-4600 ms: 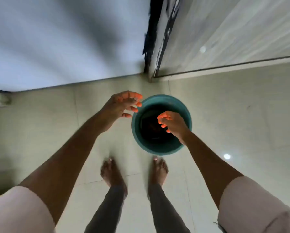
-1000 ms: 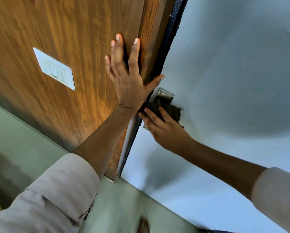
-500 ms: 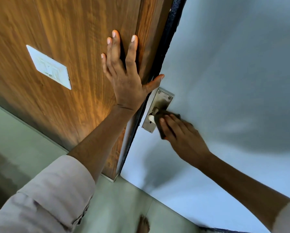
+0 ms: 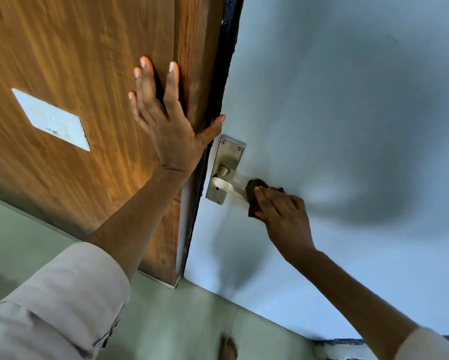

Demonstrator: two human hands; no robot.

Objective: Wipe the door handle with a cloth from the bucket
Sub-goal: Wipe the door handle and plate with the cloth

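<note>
Right hand [image 4: 283,219] grips the dark cloth [image 4: 254,197], fingers closed over it at the free end of the door handle [image 4: 227,187]. Left of the handle, the left hand [image 4: 166,123] lies flat on the wooden panel [image 4: 83,74], fingers spread open.

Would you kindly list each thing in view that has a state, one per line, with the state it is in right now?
Left hand: open, flat on the wooden panel.
Right hand: closed on the cloth.
Cloth: dark, bunched, pressed on the lever's outer end.
Door handle: lever roughly level, inner part bare.
Backplate: screwed to the door, uncovered.
Door: whether it is latched cannot be told.
</note>
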